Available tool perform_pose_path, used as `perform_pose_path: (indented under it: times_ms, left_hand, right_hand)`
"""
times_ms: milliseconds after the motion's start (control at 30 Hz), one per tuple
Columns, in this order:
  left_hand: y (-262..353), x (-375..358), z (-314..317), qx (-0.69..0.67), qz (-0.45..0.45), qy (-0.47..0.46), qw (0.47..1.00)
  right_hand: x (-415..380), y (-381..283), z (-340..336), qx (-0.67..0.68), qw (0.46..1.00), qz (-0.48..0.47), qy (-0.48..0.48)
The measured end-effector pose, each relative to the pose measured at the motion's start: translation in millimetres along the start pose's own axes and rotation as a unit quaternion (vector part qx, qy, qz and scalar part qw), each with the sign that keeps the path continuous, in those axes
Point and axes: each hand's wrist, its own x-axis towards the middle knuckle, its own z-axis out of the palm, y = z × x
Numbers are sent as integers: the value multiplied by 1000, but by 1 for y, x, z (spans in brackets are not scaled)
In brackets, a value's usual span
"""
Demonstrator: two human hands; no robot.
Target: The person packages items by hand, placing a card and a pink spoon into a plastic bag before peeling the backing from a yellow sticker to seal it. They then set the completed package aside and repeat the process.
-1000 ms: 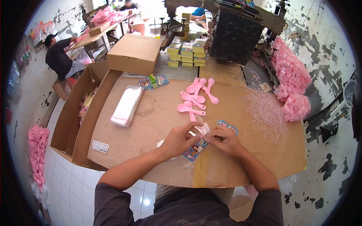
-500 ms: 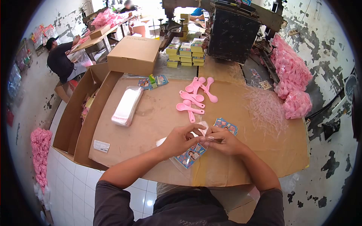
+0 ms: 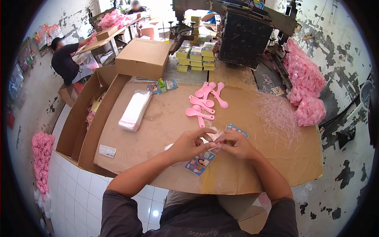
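Observation:
My left hand (image 3: 193, 144) and my right hand (image 3: 236, 144) meet at the near middle of the cardboard sheet. Fingertips of both are pinched on a clear plastic bag (image 3: 214, 134), whose crinkled end shows between them; what is inside it is hard to make out. Just below the fingers lies a blue printed card (image 3: 200, 162), its upper end hidden by the hands. More blue cards (image 3: 237, 130) lie behind my right hand. Beyond the hands is a loose group of pink plastic spoons (image 3: 202, 103).
A stack of clear bags (image 3: 135, 110) lies left on the cardboard sheet (image 3: 276, 166). An open carton (image 3: 85, 118) borders it, with a closed box (image 3: 144, 57) behind. Card stacks (image 3: 195, 57), a black machine (image 3: 244, 37) and bagged pink spoons (image 3: 304, 75) stand farther back. Another person (image 3: 66, 59) sits far left.
The fingers have shifted slightly at the plastic bag, with the right fingertips drawn closer to the left ones. The blue card below them shows at a slightly different angle. The seated person's arm reaches farther out.

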Motion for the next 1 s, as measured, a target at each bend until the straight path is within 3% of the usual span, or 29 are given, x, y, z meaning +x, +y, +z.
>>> perform_pose_path:
  times_ms: [100,400,600,700,800,1000]
  left_hand:
    - [-13,4,2,-32,28,-8,999]
    - [-24,7,8,-146,-22,-37,988]
    - [-14,5,3,-108,-67,-35,991]
    - [0,4,-5,-30,-111,-26,993]
    - [-23,5,-10,-106,-33,39,993]
    - [-2,5,-28,-209,-51,55,975]
  right_hand:
    - [2,8,-3,-3,999,-17,38]
    - [-1,7,7,-26,995,-46,90]
    - [-1,6,2,-66,990,-108,57]
    - [3,-5,-7,-33,991,-86,94]
    - [25,-4,-25,-4,994,10,105]
    - [80,10,-10,-305,948,-45,73]
